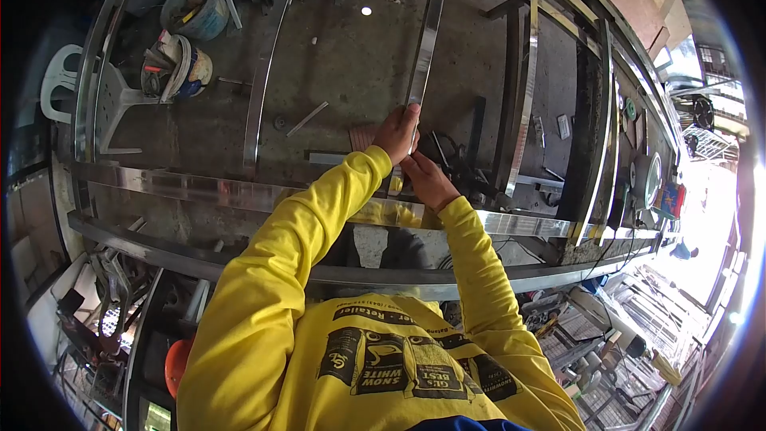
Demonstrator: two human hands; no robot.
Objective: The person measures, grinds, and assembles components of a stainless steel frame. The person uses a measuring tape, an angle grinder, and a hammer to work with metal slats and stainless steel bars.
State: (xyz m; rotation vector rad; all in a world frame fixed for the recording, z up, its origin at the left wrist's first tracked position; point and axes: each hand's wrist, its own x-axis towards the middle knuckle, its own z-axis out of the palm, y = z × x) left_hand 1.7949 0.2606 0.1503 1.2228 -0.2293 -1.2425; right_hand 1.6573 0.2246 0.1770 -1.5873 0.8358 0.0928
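I lean over a polished stainless steel frame (199, 189) lying flat above a concrete floor. My left hand (396, 132) is closed around a shiny upright steel bar (428, 32) of that frame, close to its near end. Just below it, my right hand (427, 181) rests with curled fingers at the foot of the same bar, where it meets the near cross rail (519, 224). Whether the right hand holds a small item there is hidden. Both arms are in yellow sleeves.
More parallel steel bars (527, 72) run left and right of the held one. Two buckets (191, 8) and a white plastic chair (60, 80) stand on the floor at far left. Tools and a round disc (645, 179) lie at right; an orange helmet (177, 363) is at lower left.
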